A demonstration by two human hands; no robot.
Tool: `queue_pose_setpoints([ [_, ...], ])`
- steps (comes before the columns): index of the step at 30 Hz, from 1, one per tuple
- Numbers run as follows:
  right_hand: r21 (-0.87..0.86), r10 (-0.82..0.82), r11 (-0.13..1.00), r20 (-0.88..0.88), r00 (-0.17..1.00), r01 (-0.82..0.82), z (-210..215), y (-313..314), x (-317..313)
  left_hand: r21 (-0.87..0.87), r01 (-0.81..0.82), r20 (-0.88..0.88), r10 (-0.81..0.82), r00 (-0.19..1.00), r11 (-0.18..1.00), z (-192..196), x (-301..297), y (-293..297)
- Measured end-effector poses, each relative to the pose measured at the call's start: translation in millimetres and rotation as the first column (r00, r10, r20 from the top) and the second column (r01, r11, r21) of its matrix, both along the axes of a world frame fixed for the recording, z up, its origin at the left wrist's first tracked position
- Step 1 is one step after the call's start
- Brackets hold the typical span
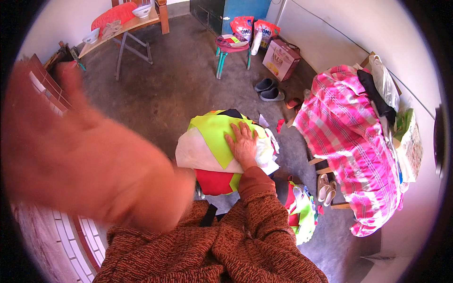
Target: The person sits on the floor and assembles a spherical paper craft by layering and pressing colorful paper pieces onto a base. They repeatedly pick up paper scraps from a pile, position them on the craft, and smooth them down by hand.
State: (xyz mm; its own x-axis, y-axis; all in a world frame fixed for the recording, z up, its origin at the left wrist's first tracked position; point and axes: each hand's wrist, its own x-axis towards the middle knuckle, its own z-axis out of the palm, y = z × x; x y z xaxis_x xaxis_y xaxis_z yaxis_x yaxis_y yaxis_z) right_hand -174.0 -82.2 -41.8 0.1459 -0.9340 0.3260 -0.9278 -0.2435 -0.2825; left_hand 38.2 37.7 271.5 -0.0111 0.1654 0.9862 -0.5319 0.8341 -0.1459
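While the left hand (89, 155) swings up close to the camera, blurred and large across the left of the view, its fingers look spread and hold nothing that can be made out (the blur hides the fingertips). Behind it, at the far left, a wooden surface (137, 23) on metal legs carries white bowls (141, 10) and a red cushion (113, 14). Toward the middle, the patchwork cloth bundle (212, 146), with lime green, white, red and a bit of black, sits in front of the person's lap above the concrete floor (165, 89). The right hand (244, 144) lies flat on top of the bundle, palm down, fingers open and slightly fanned, pressing rather than gripping. Beyond it stands a small stool (232, 47) with teal legs, with red detergent bags (255, 29) and a cardboard box (281, 59) near the wall, and grey slippers (270, 89) on the floor. Just right of the person's knee lies a heap of coloured scraps (304, 212). Farther right, a pink plaid cloth (349, 141) drapes over furniture, with a pair of pale shoes (326, 187) beneath its edge
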Motion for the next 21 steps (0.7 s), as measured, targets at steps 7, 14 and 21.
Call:
queue_pose_setpoints([
  [7,0.016,0.000,1.000,-0.025,1.000,0.000,-0.9,-0.3,3.3,0.816,-0.191,0.209,0.029,0.977,0.545,-208.2,-60.0,-101.2],
  [14,0.033,-0.005,0.999,-0.001,1.000,0.005,-0.8,1.2,0.2,0.706,-0.671,0.678,0.059,0.733,0.228,-308.1,-64.2,-94.4],
  [21,-0.016,-0.006,1.000,-0.030,1.000,0.005,-1.1,1.5,1.7,0.699,-0.673,0.678,0.074,0.731,0.241,-308.7,-63.2,-93.5],
])
